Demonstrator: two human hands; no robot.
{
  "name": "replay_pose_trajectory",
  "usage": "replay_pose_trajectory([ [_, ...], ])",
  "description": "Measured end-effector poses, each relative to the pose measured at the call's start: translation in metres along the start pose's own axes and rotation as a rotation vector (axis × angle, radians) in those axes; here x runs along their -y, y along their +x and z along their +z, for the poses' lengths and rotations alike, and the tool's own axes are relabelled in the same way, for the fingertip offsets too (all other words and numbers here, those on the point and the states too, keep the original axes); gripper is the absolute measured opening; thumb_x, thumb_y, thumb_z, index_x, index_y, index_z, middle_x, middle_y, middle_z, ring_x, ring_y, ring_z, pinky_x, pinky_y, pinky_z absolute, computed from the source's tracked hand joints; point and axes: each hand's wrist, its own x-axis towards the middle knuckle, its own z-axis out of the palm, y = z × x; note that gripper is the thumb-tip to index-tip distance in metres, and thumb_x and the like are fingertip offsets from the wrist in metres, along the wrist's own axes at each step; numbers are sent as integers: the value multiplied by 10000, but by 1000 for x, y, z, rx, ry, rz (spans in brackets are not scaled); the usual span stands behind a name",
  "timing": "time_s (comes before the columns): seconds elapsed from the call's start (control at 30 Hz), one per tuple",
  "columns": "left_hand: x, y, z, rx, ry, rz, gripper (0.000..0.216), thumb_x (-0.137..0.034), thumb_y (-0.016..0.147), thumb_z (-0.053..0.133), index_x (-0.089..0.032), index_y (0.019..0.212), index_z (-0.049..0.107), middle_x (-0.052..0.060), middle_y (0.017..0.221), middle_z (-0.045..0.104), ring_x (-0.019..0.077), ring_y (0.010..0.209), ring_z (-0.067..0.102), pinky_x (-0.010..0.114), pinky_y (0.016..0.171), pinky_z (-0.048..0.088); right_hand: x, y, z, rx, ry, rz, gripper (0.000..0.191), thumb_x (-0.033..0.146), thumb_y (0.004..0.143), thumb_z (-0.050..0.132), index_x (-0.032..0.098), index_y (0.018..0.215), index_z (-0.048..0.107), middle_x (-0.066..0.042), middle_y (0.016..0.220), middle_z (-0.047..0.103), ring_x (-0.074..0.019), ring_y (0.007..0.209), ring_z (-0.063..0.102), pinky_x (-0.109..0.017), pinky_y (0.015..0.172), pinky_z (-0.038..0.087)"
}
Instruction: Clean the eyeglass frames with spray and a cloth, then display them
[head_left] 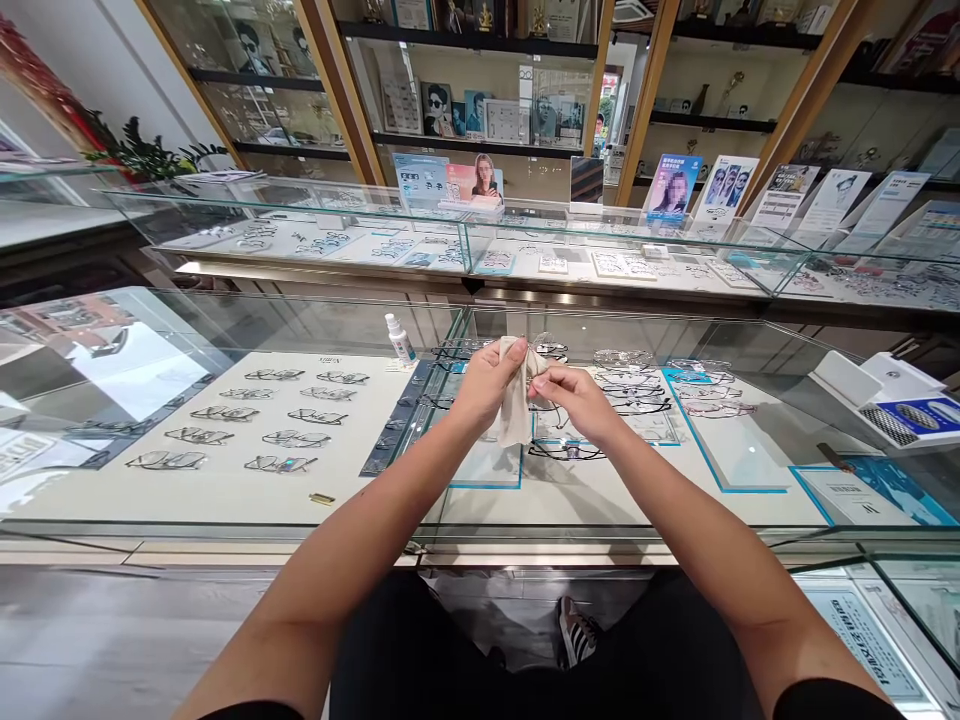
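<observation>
Over the glass counter, my left hand is closed on a beige cloth, its thumb pressing the upper part. The cloth's lower end hangs down. My right hand is close beside it, fingers pinched on what looks like a thin-framed pair of eyeglasses. Cloth and fingers hide most of that frame. Below and around both hands, several eyeglasses are laid out in rows inside the case. Behind my left hand, a white spray bottle stands upright.
Rows of glasses lie in the case at left. A white box with blue print sits at right. Another glass display case stands beyond, with upright cards on top. Near the front lies a small gold-coloured piece.
</observation>
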Motion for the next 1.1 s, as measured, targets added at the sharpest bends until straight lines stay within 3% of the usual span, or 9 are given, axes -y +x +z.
replay_pose_trajectory([
  [0.23, -5, -1, 0, -6, -53, -47, 640, -610, 597, 1075, -177, 834, 667, -32, 642, 669, 95, 515, 575, 213, 516, 457, -5, 1, 3, -36, -13, -44, 555, 769, 890, 787, 223, 789, 782, -33, 919, 604, -214, 904, 551, -374, 891, 427],
  [0.4, -7, -1, 1, 2, -64, -56, 632, -510, 551, 1111, -172, 851, 669, -45, 680, 663, 79, 553, 576, 194, 531, 469, -6, 1, 6, -51, 111, 8, 453, 671, 873, 815, 234, 756, 786, -47, 974, 650, -244, 1018, 596, -376, 953, 450],
  [0.6, -11, -3, 4, 30, -66, -72, 679, -417, 518, 1123, -180, 972, 679, -24, 798, 726, 100, 639, 625, 207, 592, 517, -1, 1, 7, -85, 290, 91, 352, 554, 795, 852, 217, 720, 785, -30, 943, 602, -190, 890, 560, -326, 822, 419],
  [0.93, -8, -2, -2, 82, -10, -14, 640, -471, 644, 1079, -165, 1111, 766, 22, 871, 770, 134, 706, 674, 227, 672, 542, 9, -1, 8, -78, 326, 164, 397, 593, 733, 872, 214, 761, 757, -17, 869, 581, -150, 736, 437, -319, 698, 358],
  [1.1, -11, -1, -3, 123, -1, -18, 596, -535, 671, 1056, -152, 1041, 789, 31, 825, 773, 133, 652, 657, 227, 633, 528, 12, -1, 3, -98, 339, 185, 422, 609, 714, 883, 223, 767, 722, -18, 826, 601, -161, 738, 461, -322, 691, 366],
])
